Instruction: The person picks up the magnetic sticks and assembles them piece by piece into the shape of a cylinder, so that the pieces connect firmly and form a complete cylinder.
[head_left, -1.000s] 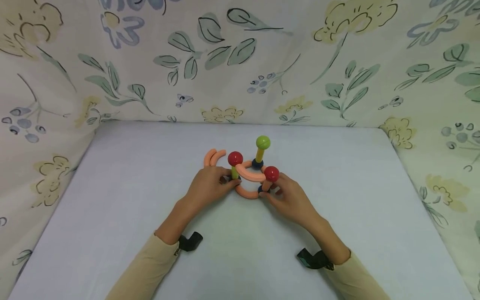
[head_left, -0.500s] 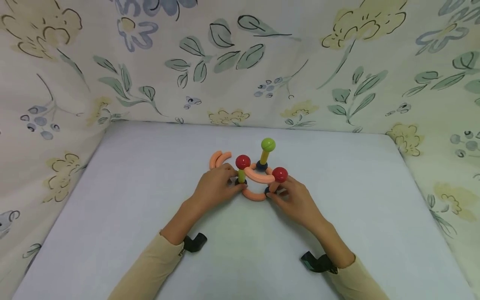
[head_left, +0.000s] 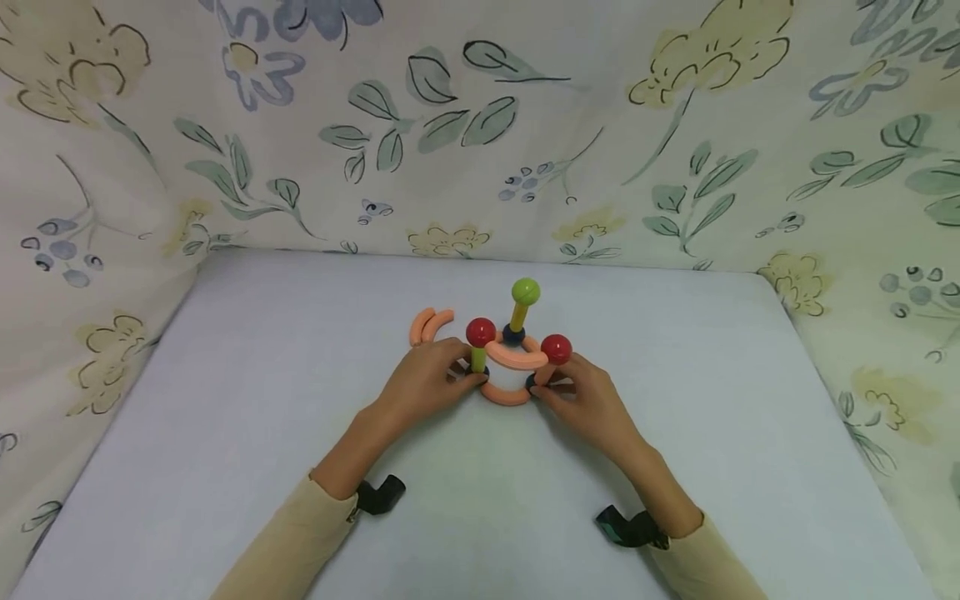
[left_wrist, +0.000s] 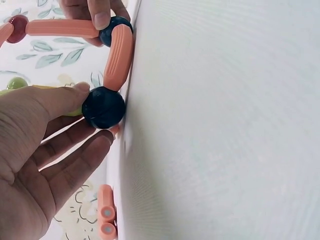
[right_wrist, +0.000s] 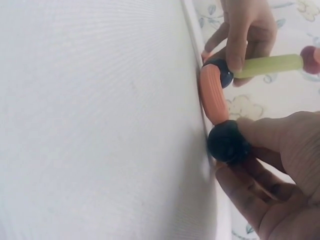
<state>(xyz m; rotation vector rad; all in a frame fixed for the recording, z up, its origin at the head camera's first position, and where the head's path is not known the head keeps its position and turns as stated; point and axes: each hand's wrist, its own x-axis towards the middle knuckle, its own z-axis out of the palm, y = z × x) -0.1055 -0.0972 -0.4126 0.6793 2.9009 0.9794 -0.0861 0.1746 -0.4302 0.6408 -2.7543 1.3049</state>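
Observation:
A small frame of building sticks and balls stands on the table between the hands. Curved orange sticks and dark blue balls form its ring-shaped base. Three uprights rise from it: a yellow stick topped by a green ball, and two others under red balls. A curved orange stick spans the red balls. My left hand pinches the left dark blue ball between thumb and fingers. On the other side, my right hand pinches the right dark blue ball, its fingers partly hiding the upright there.
Two loose curved orange sticks lie side by side on the white table, just beyond the left hand. Floral cloth hangs along the back and sides of the table. Each wrist wears a black camera mount.
The head view shifts a little between frames. Both hands keep hold of the same dark blue balls, and the frame keeps its shape.

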